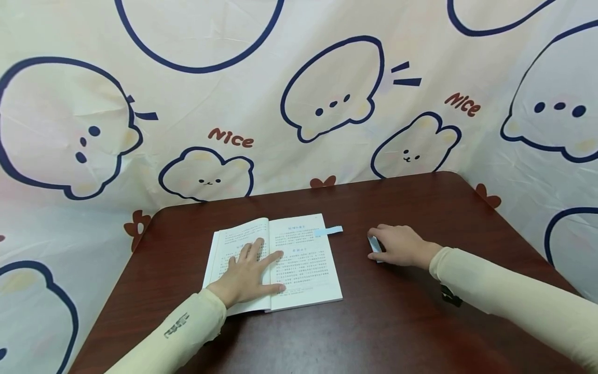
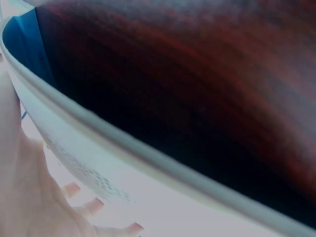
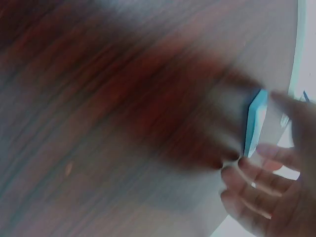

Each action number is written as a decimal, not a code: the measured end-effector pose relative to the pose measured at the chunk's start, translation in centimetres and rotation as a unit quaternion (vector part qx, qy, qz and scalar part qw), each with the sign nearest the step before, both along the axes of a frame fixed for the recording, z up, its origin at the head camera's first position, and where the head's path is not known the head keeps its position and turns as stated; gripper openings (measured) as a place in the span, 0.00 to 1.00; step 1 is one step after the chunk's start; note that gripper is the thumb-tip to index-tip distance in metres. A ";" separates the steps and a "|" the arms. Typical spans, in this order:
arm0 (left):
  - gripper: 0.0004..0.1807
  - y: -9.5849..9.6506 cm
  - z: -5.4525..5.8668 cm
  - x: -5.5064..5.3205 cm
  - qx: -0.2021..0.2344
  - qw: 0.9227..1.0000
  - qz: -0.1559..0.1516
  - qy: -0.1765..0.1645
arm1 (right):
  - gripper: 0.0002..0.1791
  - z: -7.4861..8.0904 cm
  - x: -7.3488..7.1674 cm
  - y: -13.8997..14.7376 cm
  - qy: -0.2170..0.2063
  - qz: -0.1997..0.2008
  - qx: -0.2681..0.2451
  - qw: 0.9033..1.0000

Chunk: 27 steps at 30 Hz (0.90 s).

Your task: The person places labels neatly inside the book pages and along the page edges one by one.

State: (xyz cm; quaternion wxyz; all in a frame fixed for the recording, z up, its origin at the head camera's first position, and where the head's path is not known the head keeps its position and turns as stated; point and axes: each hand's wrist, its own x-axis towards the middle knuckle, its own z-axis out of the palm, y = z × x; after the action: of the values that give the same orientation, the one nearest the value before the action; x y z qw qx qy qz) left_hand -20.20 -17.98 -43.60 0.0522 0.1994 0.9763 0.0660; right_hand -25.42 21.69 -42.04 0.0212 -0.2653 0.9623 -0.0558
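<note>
An open book (image 1: 306, 265) with printed pages lies on the table. My left hand (image 1: 247, 275) rests across it with fingers spread, pressing on the left page and the gutter. A pale blue sticky strip (image 1: 334, 230) sticks out past the right page's outer edge. To the right of the book, my right hand (image 1: 402, 246) holds a small light blue pad of sticky notes (image 3: 256, 121) between thumb and fingers, close over the tabletop. In the left wrist view, the curved page edge (image 2: 123, 145) hides part of the left hand (image 2: 39, 182).
The dark brown wooden table (image 1: 374, 322) has rounded far corners. Behind it and along the sides hangs a pale curtain (image 1: 261, 104) with cartoon outlines and red lettering. A dark object (image 1: 450, 296) is strapped under the right sleeve near the wrist.
</note>
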 end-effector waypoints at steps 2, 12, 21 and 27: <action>0.46 0.0 0.0 0.0 0.001 1.000 0.001 -0.001 | 0.25 0.2 -0.1 -0.1 -0.006 0.003 -0.005 1.000; 0.47 0.1 0.1 0.0 0.002 1.000 0.002 -0.004 | 0.29 0.5 -1.9 2.0 -0.209 0.032 -0.182 0.960; 0.47 0.1 0.0 0.1 0.005 1.000 0.007 -0.013 | 0.15 -0.9 -1.6 1.4 -0.065 0.039 -0.095 0.993; 0.47 0.0 0.0 0.2 0.005 1.000 0.006 -0.005 | 0.14 -2.3 -0.8 -0.3 0.155 0.124 0.097 0.975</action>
State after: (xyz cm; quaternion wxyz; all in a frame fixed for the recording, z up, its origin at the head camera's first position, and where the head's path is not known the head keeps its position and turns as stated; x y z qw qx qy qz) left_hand -20.00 -17.97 -43.59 0.0559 0.1932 0.9769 0.0723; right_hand -26.18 21.34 -44.29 -0.0962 -0.3846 0.9143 0.0831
